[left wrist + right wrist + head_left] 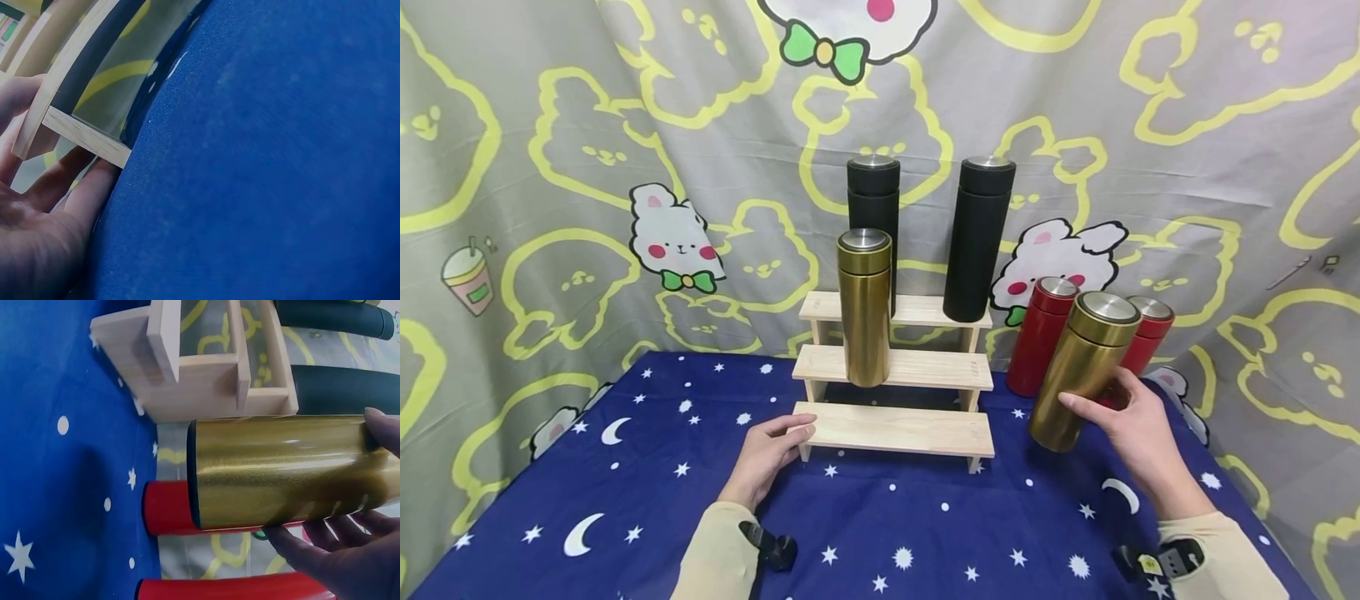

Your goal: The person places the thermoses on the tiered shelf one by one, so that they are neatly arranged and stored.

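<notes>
Two hands at work: right hand (1138,421), grip curled round a tilted gold flask (1082,371), lifts it right of the wooden stand (895,429), just near two red flasks (1037,333). Left hand (767,454), fingers spread, touches the stand's near-left edge; blue surface (887,533) lies open nearby.

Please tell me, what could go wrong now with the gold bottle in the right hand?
The gold bottle is tilted in the right hand, close to two red bottles; moving it carelessly could knock them over. The wooden rack is steadied only by the left hand, so a bump might topple the bottles standing on it.
</notes>
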Demonstrator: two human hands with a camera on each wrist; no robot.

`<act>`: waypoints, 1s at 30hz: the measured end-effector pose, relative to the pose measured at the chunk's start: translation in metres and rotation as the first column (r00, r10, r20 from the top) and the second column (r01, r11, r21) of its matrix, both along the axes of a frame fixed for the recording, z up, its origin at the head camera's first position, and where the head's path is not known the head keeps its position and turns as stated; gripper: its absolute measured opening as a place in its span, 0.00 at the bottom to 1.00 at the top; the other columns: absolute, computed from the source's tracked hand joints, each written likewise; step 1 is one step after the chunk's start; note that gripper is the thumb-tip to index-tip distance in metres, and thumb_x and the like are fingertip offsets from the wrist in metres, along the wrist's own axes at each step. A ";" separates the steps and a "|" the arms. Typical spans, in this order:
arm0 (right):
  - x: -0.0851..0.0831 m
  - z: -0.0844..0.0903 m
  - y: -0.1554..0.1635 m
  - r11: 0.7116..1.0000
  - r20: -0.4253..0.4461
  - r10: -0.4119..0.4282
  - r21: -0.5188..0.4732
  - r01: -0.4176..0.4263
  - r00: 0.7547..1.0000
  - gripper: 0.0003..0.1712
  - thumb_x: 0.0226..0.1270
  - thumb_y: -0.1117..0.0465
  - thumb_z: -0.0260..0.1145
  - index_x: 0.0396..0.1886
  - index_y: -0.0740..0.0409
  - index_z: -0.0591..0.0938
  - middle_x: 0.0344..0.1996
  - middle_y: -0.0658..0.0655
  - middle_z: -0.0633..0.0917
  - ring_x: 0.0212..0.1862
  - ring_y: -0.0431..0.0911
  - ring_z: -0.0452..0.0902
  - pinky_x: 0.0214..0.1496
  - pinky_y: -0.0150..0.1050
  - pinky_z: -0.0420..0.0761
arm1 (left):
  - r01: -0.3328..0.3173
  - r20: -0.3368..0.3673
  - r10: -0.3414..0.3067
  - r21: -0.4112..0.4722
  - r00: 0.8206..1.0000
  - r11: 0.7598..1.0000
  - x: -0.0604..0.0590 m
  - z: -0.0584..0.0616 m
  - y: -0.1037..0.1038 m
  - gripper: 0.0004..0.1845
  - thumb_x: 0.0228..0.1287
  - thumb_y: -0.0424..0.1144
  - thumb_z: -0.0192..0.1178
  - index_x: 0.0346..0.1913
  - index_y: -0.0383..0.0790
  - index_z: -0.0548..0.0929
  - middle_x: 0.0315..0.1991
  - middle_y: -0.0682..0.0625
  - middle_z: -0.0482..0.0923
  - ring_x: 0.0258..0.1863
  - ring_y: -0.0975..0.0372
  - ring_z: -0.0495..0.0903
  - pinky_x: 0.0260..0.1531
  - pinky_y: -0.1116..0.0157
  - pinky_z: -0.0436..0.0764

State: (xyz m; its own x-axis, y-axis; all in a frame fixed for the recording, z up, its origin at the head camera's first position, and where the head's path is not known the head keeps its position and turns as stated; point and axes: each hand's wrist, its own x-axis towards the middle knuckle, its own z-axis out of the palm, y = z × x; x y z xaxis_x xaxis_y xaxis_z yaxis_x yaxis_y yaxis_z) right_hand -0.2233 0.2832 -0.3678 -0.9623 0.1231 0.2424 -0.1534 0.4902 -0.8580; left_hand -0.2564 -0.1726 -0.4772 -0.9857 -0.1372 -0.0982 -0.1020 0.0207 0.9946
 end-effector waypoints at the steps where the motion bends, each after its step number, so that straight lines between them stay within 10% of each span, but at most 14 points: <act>1: 0.000 0.001 -0.001 1.000 0.004 0.001 0.002 -0.001 1.000 0.41 0.64 0.50 0.71 0.70 0.63 0.65 0.55 0.62 0.76 0.48 0.39 0.74 0.45 0.23 0.73 | 0.000 0.000 0.000 -0.001 1.000 1.000 0.000 0.000 0.000 0.17 0.57 0.36 0.72 0.50 0.34 0.86 0.57 0.40 0.77 0.49 0.57 0.80 0.50 0.58 0.80; 20: -0.003 0.019 -0.020 0.999 -0.004 0.037 0.011 -0.037 0.999 0.41 0.64 0.50 0.70 0.71 0.62 0.65 0.58 0.64 0.76 0.52 0.46 0.73 0.48 0.28 0.74 | -0.004 -0.002 0.004 -0.016 1.000 1.000 0.002 0.005 0.004 0.16 0.59 0.35 0.70 0.50 0.33 0.86 0.59 0.38 0.75 0.49 0.56 0.80 0.52 0.55 0.78; 30: -0.009 0.027 -0.034 0.996 -0.018 0.073 -0.059 -0.074 0.997 0.44 0.64 0.50 0.71 0.74 0.58 0.62 0.62 0.63 0.73 0.60 0.55 0.69 0.60 0.56 0.71 | 0.002 0.011 -0.002 -0.032 1.000 1.000 -0.002 0.002 0.002 0.16 0.58 0.37 0.71 0.49 0.35 0.87 0.59 0.41 0.76 0.47 0.58 0.79 0.50 0.58 0.79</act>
